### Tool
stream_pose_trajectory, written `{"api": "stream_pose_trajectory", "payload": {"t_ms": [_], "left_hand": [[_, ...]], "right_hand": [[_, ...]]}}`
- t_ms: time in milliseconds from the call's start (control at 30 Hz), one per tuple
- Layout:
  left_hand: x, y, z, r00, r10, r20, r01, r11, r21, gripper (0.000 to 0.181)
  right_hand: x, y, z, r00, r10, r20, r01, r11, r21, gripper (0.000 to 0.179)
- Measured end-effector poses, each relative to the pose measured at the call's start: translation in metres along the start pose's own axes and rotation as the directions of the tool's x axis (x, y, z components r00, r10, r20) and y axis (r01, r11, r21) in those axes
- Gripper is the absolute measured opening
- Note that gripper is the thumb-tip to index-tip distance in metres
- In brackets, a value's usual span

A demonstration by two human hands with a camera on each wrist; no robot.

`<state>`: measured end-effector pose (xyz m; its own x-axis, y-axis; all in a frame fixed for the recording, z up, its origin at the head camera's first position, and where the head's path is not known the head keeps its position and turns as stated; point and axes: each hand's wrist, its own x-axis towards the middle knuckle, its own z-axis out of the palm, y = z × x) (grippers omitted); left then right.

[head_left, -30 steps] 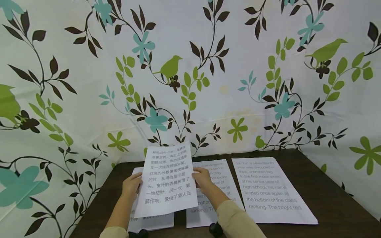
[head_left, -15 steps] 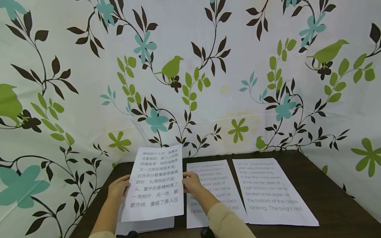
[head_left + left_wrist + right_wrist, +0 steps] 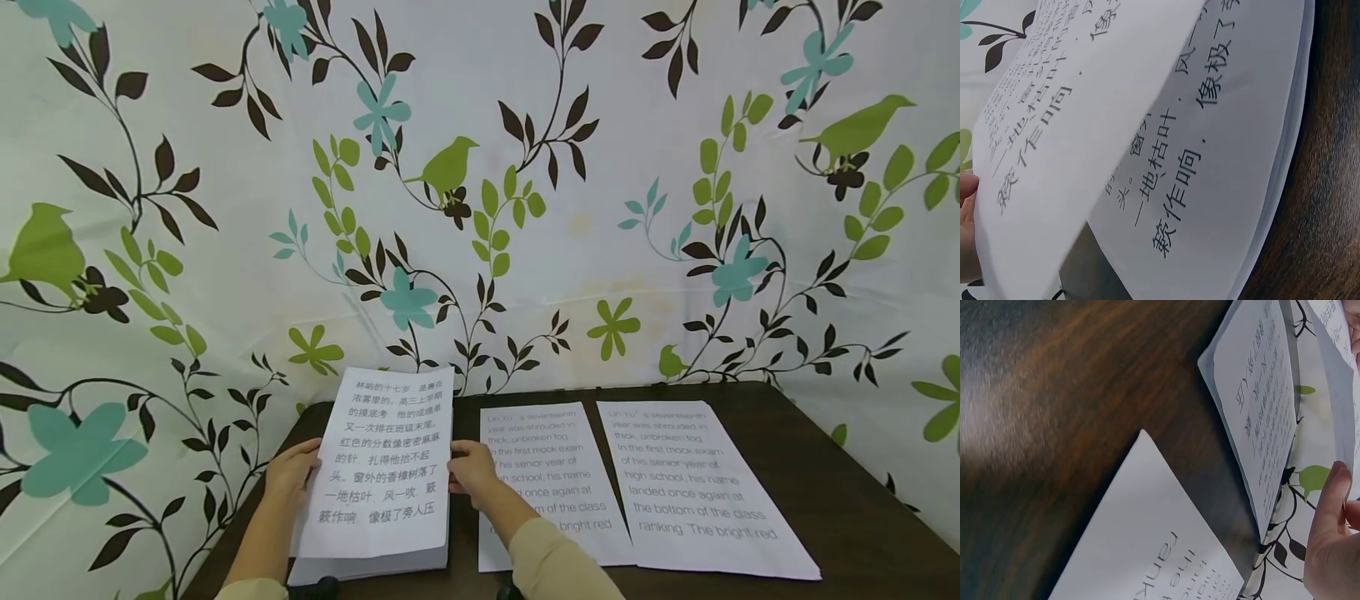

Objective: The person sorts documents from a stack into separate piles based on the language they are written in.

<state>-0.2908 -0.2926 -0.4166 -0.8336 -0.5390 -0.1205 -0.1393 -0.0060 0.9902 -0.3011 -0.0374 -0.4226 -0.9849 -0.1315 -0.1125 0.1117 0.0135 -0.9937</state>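
Observation:
Both hands hold a sheet of paper [image 3: 386, 467] printed with Chinese text, tilted above a stack of similar sheets [image 3: 367, 568]. My left hand [image 3: 291, 479] grips its left edge. The right hand [image 3: 474, 477] pinches its right edge between thumb and fingers. In the left wrist view the held sheet [image 3: 1085, 112] slants over the stack [image 3: 1210, 206], with a gap between them; only part of the left hand [image 3: 967, 228] shows. In the right wrist view, the fingers and thumb of the right hand [image 3: 1332, 544] close on the sheet's edge, and the stack [image 3: 1254, 400] lies beyond.
To the right lie two piles of pages with English text, a middle one [image 3: 551, 475] and a right one [image 3: 705, 492], nearly touching at their near corners. Everything rests on a dark wooden table [image 3: 847, 500]. A patterned cloth [image 3: 525, 250] with birds and leaves hangs behind it.
Both hands have carried the sheet left and slightly down, from between the left stack and middle pile to over the left stack. The middle pile is less covered now.

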Motion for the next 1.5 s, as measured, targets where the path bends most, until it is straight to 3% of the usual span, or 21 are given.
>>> {"api": "stream_pose_trajectory", "payload": {"t_ms": [133, 367, 533, 933, 1300, 1500], "left_hand": [[0.002, -0.001, 0.000, 1.000, 0.007, -0.014, -0.007, 1.000, 0.018, 0.041], [0.002, -0.011, 0.004, 0.999, 0.029, 0.029, -0.031, 0.998, 0.052, 0.041], [0.001, -0.019, 0.005, 1.000, 0.022, 0.014, -0.023, 0.999, 0.044, 0.040], [-0.003, -0.024, 0.002, 0.996, 0.065, 0.063, -0.072, 0.990, 0.122, 0.038], [0.007, -0.040, -0.004, 0.998, 0.043, 0.055, -0.052, 0.983, 0.177, 0.037], [0.000, -0.031, -0.008, 0.989, -0.023, 0.147, -0.006, 0.981, 0.193, 0.048]], "right_hand": [[-0.001, 0.004, 0.004, 1.000, -0.007, -0.004, 0.007, 1.000, 0.006, 0.039], [-0.006, 0.013, 0.008, 1.000, 0.015, -0.004, -0.015, 1.000, -0.015, 0.041], [-0.008, 0.017, 0.009, 1.000, 0.013, -0.006, -0.013, 0.999, -0.044, 0.041], [-0.014, 0.015, 0.007, 0.996, 0.063, 0.060, -0.061, 0.998, -0.022, 0.035], [-0.017, 0.017, 0.003, 0.993, 0.087, 0.078, -0.084, 0.996, -0.041, 0.031], [-0.017, 0.018, 0.001, 0.987, 0.117, 0.108, -0.107, 0.990, -0.093, 0.028]]}}
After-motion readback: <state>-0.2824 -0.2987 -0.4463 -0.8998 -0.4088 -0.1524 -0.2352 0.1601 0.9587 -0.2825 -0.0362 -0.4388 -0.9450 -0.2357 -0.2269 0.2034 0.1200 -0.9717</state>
